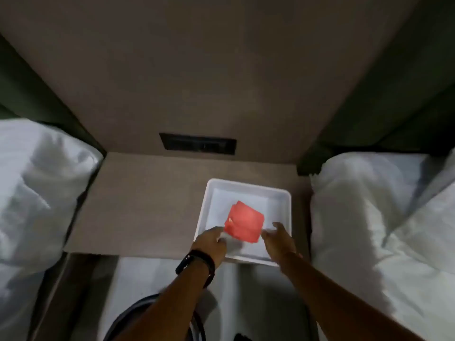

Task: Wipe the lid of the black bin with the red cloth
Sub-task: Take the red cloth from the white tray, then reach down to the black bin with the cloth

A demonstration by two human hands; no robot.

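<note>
Red cloth [245,223], folded flat, is seen lying in a white tray [286,195] on the wooden worktop [147,205] btwn two beds w/ white bedding [369,217]. Both hands are reached into the tray: left hand [211,242] is placed at the cloth's near-left corner, fingertips seemingly touching or pinching its edge, tho blur makes the grip hard to confirm; right hand [279,238] is held open, fingers loosely spread, just beside the cloth's right edge & gripping nothing. The black bin's lid can't be identified w/ certainty; only a dark curved rim [138,313] is glimpsed low in the view under the left arm, poss. the bin. Step in hand is judged to be pickup of the cloth, so wiping isn't yet begun. For a clean pickup, the corner should be pinched firmly thru all folded layers so it doesn't fan open, & the tray, which overhangs the worktop's near edge, is best steadied by the free hand to stop it tipping. The cloth should be kept folded to give a firm pad for the lid.
</note>
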